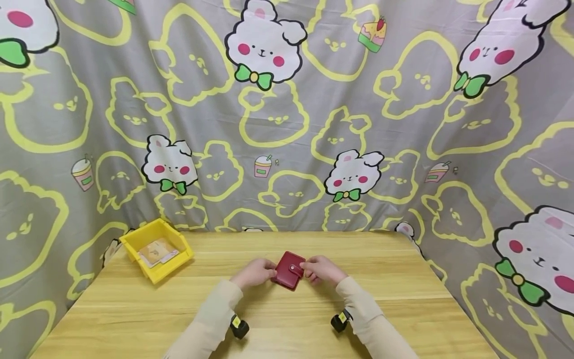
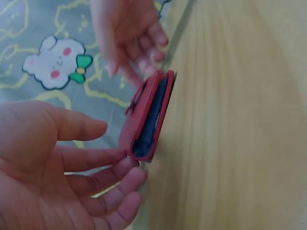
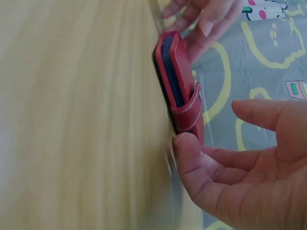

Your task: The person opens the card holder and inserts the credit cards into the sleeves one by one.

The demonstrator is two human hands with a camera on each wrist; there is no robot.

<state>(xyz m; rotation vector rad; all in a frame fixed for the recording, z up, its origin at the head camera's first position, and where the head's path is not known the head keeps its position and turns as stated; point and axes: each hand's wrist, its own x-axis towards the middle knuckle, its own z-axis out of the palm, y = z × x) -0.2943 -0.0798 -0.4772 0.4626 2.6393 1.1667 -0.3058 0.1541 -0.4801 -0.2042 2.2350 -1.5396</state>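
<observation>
A red wallet (image 1: pixel 287 271) with a snap strap lies on the wooden table, its strap fastened and facing right. My left hand (image 1: pixel 257 273) is at its left edge. In the left wrist view, the left hand's (image 2: pixel 72 167) fingertips touch the wallet's (image 2: pixel 146 117) lower corner, and the thumb stands apart from it. From the other side, my right hand (image 1: pixel 324 269) reaches the strap edge. The right wrist view has the right hand's (image 3: pixel 249 167) fingertip against the wallet's (image 3: pixel 180 81) near end, thumb held away. Dark inner layers show along the wallet's open side.
A yellow bin (image 1: pixel 154 249) with several cards (image 1: pixel 158 251) inside stands at the table's back left. Behind the wooden table (image 1: pixel 287 329) hangs a grey curtain (image 1: pixel 287 199) with rabbit prints. Each wrist carries a small black camera (image 1: pixel 239 327).
</observation>
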